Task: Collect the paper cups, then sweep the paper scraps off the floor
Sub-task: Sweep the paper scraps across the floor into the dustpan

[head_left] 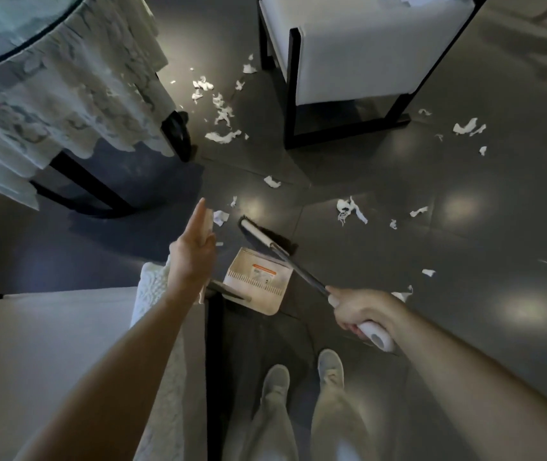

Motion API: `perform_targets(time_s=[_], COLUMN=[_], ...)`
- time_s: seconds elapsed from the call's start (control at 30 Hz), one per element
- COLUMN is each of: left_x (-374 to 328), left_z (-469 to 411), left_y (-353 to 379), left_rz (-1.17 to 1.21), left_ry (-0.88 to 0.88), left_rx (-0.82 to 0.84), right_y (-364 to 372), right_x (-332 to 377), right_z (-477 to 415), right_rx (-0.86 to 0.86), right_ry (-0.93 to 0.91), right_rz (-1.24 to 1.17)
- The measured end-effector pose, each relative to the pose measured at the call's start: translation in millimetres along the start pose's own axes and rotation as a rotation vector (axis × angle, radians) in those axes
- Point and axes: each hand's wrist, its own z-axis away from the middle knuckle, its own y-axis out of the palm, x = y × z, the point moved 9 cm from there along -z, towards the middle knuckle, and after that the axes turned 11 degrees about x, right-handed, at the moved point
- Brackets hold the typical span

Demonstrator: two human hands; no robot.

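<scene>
Far to the left of the dustpan [259, 289] and beyond it stands the round table [6, 54], its lace cloth [66, 94] hanging over the rim. On the near left of the dustpan is a pale upholstered seat [49, 344].

Just left of the dustpan, your left hand [192, 257] is raised with the fingers stretched straight and pointing away from you, not curled round anything. A pale strip shows along its far edge, and you cannot tell what it is.

The dustpan lies on the dark floor [398, 181] with an orange label on its face. The broom [302, 269] slants across its far right corner, the head [259, 233] down on the floor just beyond the pan.

To the right of the dustpan, your right hand [362, 311] is wrapped tightly round the broom's white grip. Your shoes [302, 372] stand on the near side of the dustpan.

The paper scraps [222, 111] are scattered on the floor. One cluster lies well beyond the dustpan, between the table and the white stool [365, 54], and more are strewn to its right.
</scene>
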Motion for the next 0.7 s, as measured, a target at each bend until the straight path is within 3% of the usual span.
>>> perform_targets(time_s=[0.1, 0.23, 0.5, 0.7], left_x=[-6, -28, -83, -123], left_z=[-3, 7, 48, 85], left_y=[0, 19, 76, 142], left_rz=[0.008, 0.086, 0.058, -0.133], left_ry=[0.017, 0.111, 0.277, 0.428], left_rx=[0.047, 0.174, 0.410, 0.527], right_y=[17, 27, 102, 152], right_x=[-39, -72, -130, -202], right_z=[25, 75, 129, 146], right_rx=[0.108, 0.110, -0.069, -0.198], right_ry=[0.017, -0.045, -0.124, -0.076], right_rz=[-0.190, -0.327, -0.572, -0.908])
